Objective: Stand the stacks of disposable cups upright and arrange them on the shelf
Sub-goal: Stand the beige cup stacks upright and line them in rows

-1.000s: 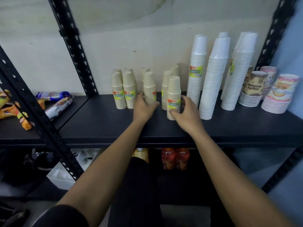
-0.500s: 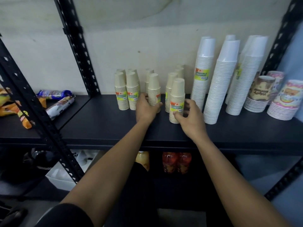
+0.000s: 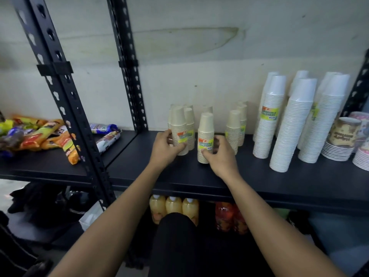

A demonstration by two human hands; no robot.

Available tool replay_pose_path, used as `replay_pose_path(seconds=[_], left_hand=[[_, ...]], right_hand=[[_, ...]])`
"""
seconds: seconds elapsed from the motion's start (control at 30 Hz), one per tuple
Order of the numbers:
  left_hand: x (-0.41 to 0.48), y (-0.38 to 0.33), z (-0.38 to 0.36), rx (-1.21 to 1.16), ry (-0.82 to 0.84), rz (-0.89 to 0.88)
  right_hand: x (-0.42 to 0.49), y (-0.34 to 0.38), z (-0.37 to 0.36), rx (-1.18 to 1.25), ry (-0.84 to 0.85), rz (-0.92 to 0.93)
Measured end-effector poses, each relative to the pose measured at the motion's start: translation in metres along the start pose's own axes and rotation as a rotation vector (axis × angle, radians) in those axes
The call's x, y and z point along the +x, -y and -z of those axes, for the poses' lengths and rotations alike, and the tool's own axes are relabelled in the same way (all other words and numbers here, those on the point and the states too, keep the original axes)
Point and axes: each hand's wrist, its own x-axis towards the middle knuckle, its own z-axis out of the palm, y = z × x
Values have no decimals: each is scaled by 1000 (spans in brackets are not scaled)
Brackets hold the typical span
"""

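Reaching onto a black shelf (image 3: pixel 259 176) with both hands. Gripping with the left hand (image 3: pixel 165 149) the front stack (image 3: pixel 179 130) of a tight beige cluster, fingers curled round its lower half. Pinching with the right hand (image 3: pixel 219 154) the base of a lone stack (image 3: pixel 205 136) just beside that cluster and slightly forward of it.

Judging by the layout, nearly done: every visible stack standing upright, none lying down. Farther right, more beige stacks (image 3: pixel 233 128) in a short file, then tall white stacks (image 3: pixel 291 124) near the wall, then printed cups (image 3: pixel 343 134) at the far edge.

Left to do, most likely: nudging the two held stacks into line with their neighbours and closing the gaps.

Elsewhere: snack packets (image 3: pixel 40 136) on the left bay, juice bottles (image 3: pixel 173 208) on the level below.
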Motion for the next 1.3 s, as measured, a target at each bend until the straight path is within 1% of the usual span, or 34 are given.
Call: replay_pose_path(seconds=[0.17, 0.43, 0.7, 0.83, 1.03, 1.3], left_hand=[[1, 28, 23, -25, 20, 44], [8, 57, 21, -151, 76, 103], [9, 67, 19, -239, 85, 86], [8, 66, 20, -229, 79, 78], [8, 63, 20, -199, 71, 68], [9, 64, 20, -211, 107, 68]], right_hand=[[8, 9, -35, 3, 22, 6], [20, 15, -69, -10, 5, 32], [16, 11, -76, -8, -37, 43], [17, 11, -76, -2, -51, 25], [15, 11, -76, -20, -50, 47], [17, 8, -77, 1, -30, 37]])
